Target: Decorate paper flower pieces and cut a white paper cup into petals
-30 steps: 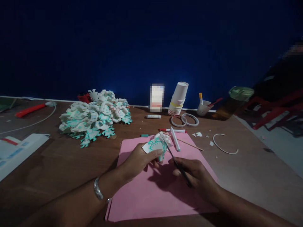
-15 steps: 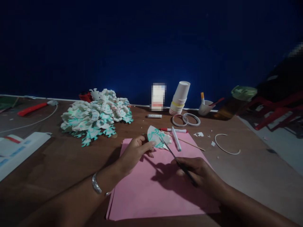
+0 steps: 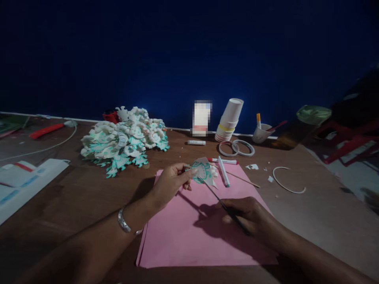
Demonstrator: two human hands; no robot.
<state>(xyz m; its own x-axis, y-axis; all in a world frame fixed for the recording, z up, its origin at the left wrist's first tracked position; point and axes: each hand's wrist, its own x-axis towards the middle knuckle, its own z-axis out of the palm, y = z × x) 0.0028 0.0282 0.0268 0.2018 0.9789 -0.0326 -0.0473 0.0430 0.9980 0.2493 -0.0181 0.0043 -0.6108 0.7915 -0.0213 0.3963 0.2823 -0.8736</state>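
Head view: a white paper piece w/ green drawing (image 3: 202, 170) is held up over the far L part of the pink sheets (image 3: 189, 240), pinched btwn thumb & fingers of the L hand (image 3: 170, 183). A thin dark tool (image 3: 229, 211) is gripped in the R hand (image 3: 244, 215), fingers closed round its near end; its far tip is pointed at the paper's lower edge, contact can't be told. A silver bracelet (image 3: 123, 221) is worn on the L wrist. Just beyond the paper, white bits (image 3: 214, 172), a white marker w/ teal end (image 3: 224, 172), a red-ended marker (image 3: 226, 161) & a thin stick (image 3: 244, 180) are seen. A big heap of green-marked cutouts (image 3: 127, 138) is piled on the table (image 3: 97, 197), far L. Farther back, a white tube (image 3: 196, 142) is laid flat, w/ a leaning cup stack (image 3: 229, 120) to its R, two rings (image 3: 228, 149) overlapped in front, & a small cup (image 3: 261, 135) w/ an orange-topped pen (image 3: 258, 120) stood in it. At R, paper scraps (image 3: 252, 167) & a curved white strip (image 3: 288, 185) are scattered.
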